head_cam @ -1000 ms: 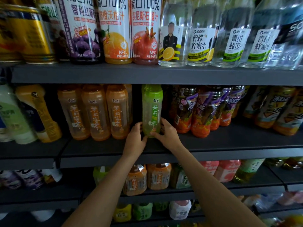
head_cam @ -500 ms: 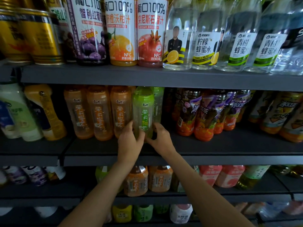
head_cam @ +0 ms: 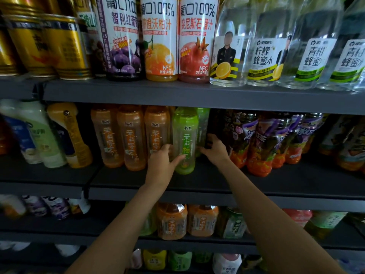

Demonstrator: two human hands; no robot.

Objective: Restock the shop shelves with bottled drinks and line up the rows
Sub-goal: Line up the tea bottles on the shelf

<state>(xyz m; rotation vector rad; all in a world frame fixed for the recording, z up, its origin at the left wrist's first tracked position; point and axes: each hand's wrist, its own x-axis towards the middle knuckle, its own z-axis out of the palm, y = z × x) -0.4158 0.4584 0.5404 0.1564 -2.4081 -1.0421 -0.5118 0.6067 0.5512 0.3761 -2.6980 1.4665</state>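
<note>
1. A second green bottle (head_cam: pixel 203 131) stands mostly hidden behind the front green tea bottle (head_cam: pixel 185 139) on the middle shelf (head_cam: pixel 276 186).
2. The left hand (head_cam: pixel 161 165) curls round the front bottle's lower left side.
3. The right hand (head_cam: pixel 214 149) lies with loosely spread fingers at the rear bottle; whether it grips is unclear.
4. Half a second ago both hands flanked the front bottle; the right has since reached deeper.

We see bright top shelf (head_cam: pixel 197 91), dim lower rows, motion blur at left edge, wide-angle bending at corners.
</note>
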